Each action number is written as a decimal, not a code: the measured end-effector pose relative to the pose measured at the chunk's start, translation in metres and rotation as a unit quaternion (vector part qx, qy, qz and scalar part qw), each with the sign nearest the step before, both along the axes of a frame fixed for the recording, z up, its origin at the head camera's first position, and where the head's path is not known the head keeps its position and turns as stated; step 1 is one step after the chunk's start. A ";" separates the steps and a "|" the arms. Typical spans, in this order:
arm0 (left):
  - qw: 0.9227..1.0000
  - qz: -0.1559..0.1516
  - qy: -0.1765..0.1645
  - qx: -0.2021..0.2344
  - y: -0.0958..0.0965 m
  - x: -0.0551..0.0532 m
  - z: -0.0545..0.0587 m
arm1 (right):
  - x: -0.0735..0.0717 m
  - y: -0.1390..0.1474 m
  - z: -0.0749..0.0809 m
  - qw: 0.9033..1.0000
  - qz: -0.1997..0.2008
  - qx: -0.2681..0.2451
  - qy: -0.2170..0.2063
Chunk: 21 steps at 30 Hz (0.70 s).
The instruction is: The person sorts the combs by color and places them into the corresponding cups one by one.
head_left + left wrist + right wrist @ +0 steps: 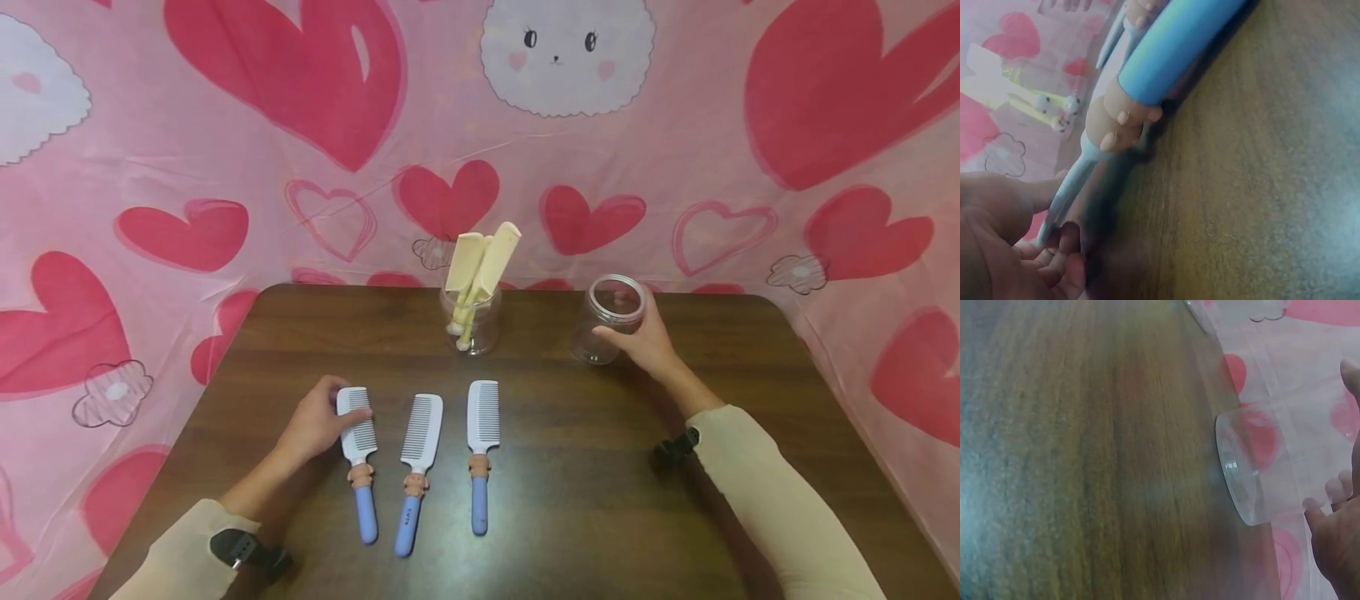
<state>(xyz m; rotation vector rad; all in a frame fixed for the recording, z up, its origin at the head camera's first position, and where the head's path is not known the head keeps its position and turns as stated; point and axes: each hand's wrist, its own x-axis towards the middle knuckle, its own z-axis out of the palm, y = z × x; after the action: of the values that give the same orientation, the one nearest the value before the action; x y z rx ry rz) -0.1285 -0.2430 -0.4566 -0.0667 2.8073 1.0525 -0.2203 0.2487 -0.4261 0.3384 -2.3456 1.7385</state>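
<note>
In the head view my left hand (315,421) pinches the toothed head of the leftmost comb (365,512), thumb on top and fingers beneath. This comb is white with a blue handle and a small tan animal figure at the neck. The left wrist view shows the thumb and fingers on either side of the comb's white head (1069,190), close over the table. My right hand (648,337) grips a clear empty jar (592,337) from its right side, thumb in front. In the right wrist view the jar's base (1238,481) stands close at the tabletop.
Two matching combs lie to the right, a middle comb (412,508) and a right comb (480,500). Another clear jar (483,333) at the back of the wooden table (600,517) holds several pale yellow combs (468,262). A pink heart-patterned cloth (442,125) hangs behind.
</note>
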 end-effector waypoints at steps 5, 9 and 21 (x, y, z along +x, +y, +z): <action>0.999 0.018 -0.002 0.027 -0.002 -0.001 0.003 | -0.002 0.000 0.000 1.000 -0.011 0.006 -0.006; 0.999 0.019 -0.001 0.051 -0.002 -0.003 0.007 | -0.006 0.000 -0.007 1.000 -0.020 -0.013 -0.014; 0.996 0.005 0.031 0.088 -0.012 -0.013 0.033 | -0.022 0.009 -0.036 0.996 0.011 -0.091 0.011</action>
<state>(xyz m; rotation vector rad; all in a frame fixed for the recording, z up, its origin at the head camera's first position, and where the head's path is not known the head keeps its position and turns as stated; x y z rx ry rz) -0.1411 -0.2552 -0.4237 -0.0300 2.7580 1.3206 -0.2427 0.2575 -0.4623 0.3521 -2.1542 1.9300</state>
